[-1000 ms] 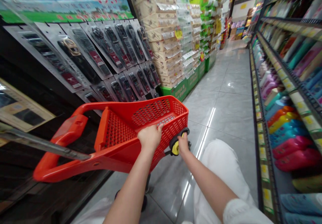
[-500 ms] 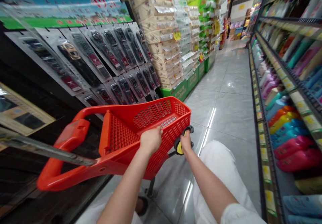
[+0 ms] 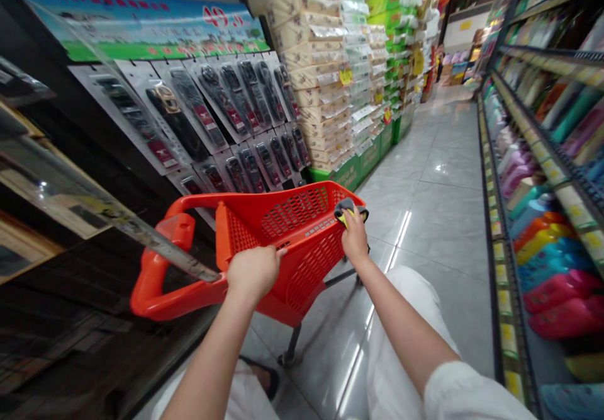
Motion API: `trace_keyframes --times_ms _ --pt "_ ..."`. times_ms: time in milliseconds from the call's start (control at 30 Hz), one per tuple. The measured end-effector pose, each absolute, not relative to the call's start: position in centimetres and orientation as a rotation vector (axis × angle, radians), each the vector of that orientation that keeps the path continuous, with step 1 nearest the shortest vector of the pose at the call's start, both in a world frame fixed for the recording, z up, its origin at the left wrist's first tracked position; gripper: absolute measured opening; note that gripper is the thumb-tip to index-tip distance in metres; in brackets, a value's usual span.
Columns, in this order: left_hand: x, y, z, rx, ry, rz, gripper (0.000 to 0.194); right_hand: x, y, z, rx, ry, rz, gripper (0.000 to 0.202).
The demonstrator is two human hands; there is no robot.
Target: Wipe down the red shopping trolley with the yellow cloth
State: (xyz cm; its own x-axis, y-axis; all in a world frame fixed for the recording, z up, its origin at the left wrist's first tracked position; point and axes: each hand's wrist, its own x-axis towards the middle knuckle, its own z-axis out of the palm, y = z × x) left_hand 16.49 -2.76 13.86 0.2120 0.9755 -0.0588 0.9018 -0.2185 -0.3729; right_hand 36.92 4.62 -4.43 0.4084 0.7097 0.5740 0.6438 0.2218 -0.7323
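Note:
A red plastic shopping cart (image 3: 314,272) with perforated walls stands at an angle in front of me; the part of its basket that shows holds nothing. My left hand (image 3: 253,273) is closed over the near side rim, close to the handle end. In my right hand (image 3: 355,240) is a grey and yellow cloth (image 3: 346,209), bunched up and pressed against the rim at the cart's front corner. The fingers wrap round the cloth and are partly hidden by it. The cart handle (image 3: 163,256) points left, and nobody holds it.
Belts in clear packs (image 3: 240,105) hang on a rack at left, with a scratched bar (image 3: 155,234) crossing before the cart handle. Stacked packages (image 3: 321,80) stand beyond. Shelves of bottles (image 3: 561,281) line the right side. A grey tiled aisle (image 3: 434,143) runs between.
My right hand has lifted the cloth from the cart's outer front side up to the rim. My left hand has slid along the rim towards the handle. The view has shifted slightly.

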Motion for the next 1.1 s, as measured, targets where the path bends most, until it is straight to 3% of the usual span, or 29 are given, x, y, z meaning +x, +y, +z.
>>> trace_keyframes --times_ms 233,433,733,1100 --pt "14.9 -3.0 14.2 -2.326 -1.681 0.411 0.042 27.3 -0.8 -3.5 -1.345 -1.627 -0.088 0.071" --pt "12.0 -5.1 14.4 -2.232 -1.708 0.323 0.024 30.6 -0.4 -3.2 -1.404 -1.641 -0.057 0.068" --pt "11.7 -5.8 13.5 -2.297 -1.643 0.109 0.030 21.5 -2.8 -2.2 -1.213 -1.661 0.107 0.074" --pt "12.8 -6.4 13.5 -2.263 -1.629 0.137 0.026 36.9 2.8 -5.2 -1.370 -1.560 -0.018 0.068"
